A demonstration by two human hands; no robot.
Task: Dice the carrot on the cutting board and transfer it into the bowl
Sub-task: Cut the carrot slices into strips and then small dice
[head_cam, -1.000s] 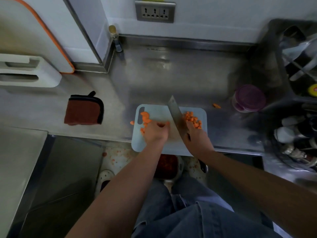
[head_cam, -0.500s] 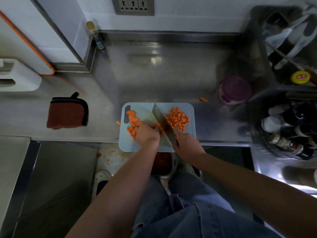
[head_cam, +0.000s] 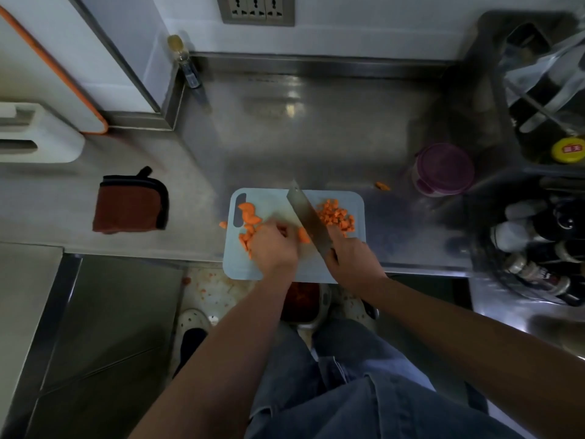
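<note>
Right hand gripping a cleaver, diced carrot heaped just beyond it on the cutting board, the left hand curls its fingers on a carrot piece just beside the blade, where a slip could nick them or scatter dice.

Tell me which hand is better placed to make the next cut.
Right. The right hand grips the knife, its blade right beside the carrot piece on the cutting board; the left hand holds that piece with curled fingers and carries no tool.
</note>
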